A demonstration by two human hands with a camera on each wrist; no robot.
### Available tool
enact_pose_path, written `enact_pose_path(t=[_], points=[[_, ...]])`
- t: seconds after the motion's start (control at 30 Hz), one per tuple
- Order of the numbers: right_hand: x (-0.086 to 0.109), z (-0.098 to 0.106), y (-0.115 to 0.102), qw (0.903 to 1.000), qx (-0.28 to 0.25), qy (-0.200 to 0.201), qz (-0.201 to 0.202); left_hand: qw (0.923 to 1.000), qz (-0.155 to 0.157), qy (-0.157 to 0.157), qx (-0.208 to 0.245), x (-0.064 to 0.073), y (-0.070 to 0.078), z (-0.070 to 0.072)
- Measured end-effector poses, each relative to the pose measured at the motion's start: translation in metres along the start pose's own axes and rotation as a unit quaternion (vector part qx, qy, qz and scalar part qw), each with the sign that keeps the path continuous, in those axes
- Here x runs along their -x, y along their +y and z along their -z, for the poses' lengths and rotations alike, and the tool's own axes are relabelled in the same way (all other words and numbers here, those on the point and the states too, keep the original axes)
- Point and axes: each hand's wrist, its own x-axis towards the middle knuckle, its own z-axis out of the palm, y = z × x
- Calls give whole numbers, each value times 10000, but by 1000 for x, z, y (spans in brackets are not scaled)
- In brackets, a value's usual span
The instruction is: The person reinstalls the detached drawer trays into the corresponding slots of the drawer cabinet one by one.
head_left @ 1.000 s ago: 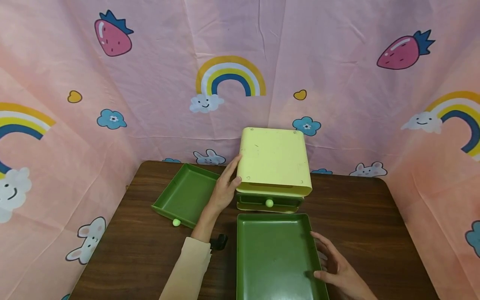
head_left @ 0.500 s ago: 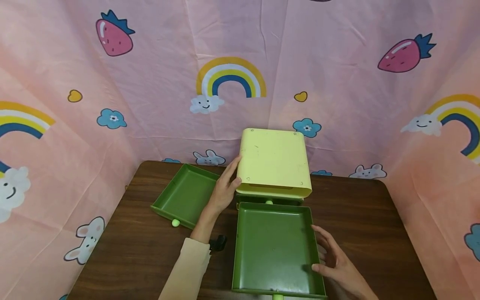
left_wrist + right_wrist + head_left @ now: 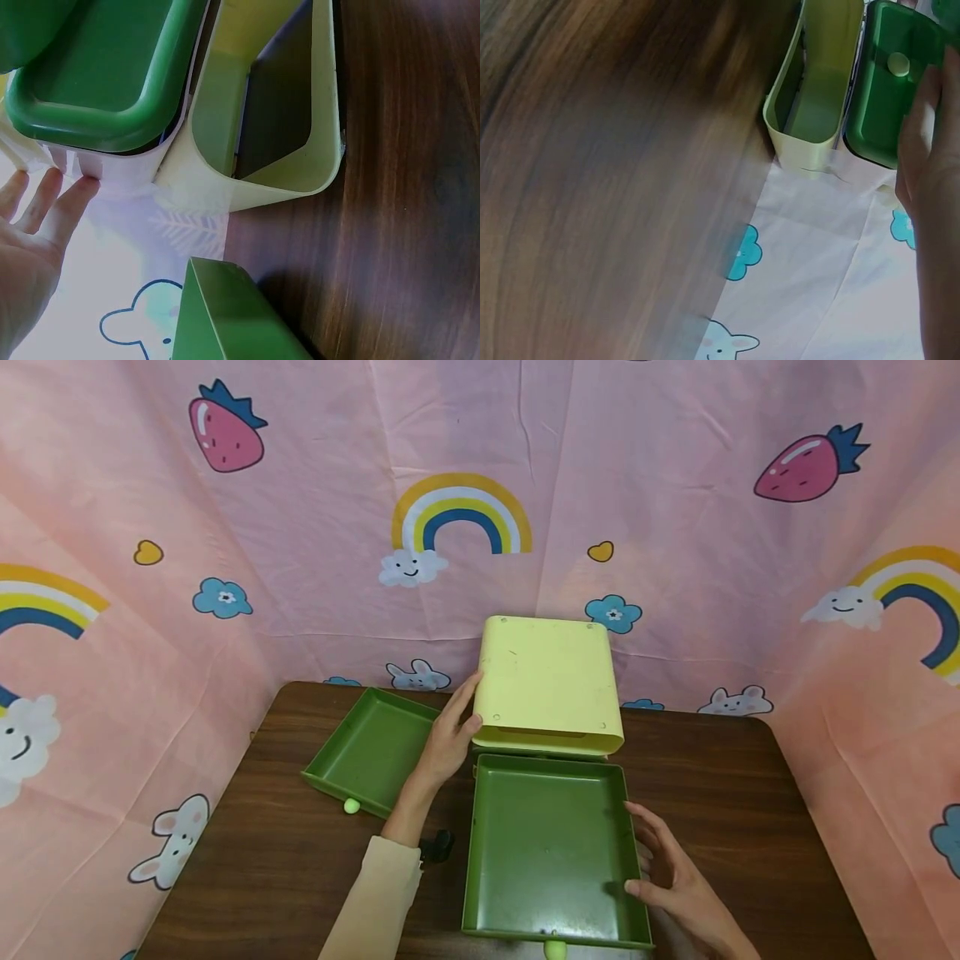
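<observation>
A pale yellow drawer cabinet (image 3: 551, 677) stands at the back of the table, with a slot showing under its top panel. My left hand (image 3: 446, 743) rests against its left side, fingers fairly straight. My right hand (image 3: 678, 881) holds a large green drawer (image 3: 551, 843) by its right wall, thumb at the rim and other fingers partly hidden outside. The drawer's far end overlaps the cabinet's front, and its light green knob (image 3: 555, 950) faces me. Both wrist views show another green drawer front (image 3: 889, 97) in the cabinet, beside an open compartment (image 3: 262, 97).
Another green drawer (image 3: 375, 747) with a round knob lies on the dark wooden table (image 3: 720, 793) left of the cabinet, partly behind my left arm. A patterned pink cloth (image 3: 322, 485) hangs behind and at both sides.
My right hand has brought the large drawer up and away from me to the cabinet's front. It now covers the inserted drawer's knob, and its own knob has come into view. My left hand stays put.
</observation>
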Motion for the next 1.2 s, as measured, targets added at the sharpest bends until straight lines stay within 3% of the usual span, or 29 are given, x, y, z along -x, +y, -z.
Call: enact_pose_path(t=[0.2, 0.33, 0.47, 0.67, 0.87, 0.93, 1.07, 1.2], points=[[-4, 3, -6, 9981, 528, 111, 307, 10000, -71, -21, 64, 2, 21, 1], [-8, 5, -8, 9960, 536, -46, 714, 9999, -38, 68, -97, 1, 11, -1], [-10, 6, -10, 9955, 474, -75, 817, 9999, 11, 101, -89, -1, -3, -3], [-12, 8, -10, 9943, 398, -131, 978, 9999, 25, 101, -64, 0, -5, -2], [-14, 7, -12, 9964, 246, -161, 794, 9999, 29, 57, -77, 0, -5, -1], [-16, 7, -13, 9957, 182, -211, 878, 10000, 51, 9, -48, 0, -1, 0], [-20, 6, -16, 9929, 137, -291, 1147, 9999, 68, -61, 45, 2, 20, 2], [-21, 6, -19, 9941, 217, -186, 1046, 9999, 43, -29, 120, 5, 34, 3]])
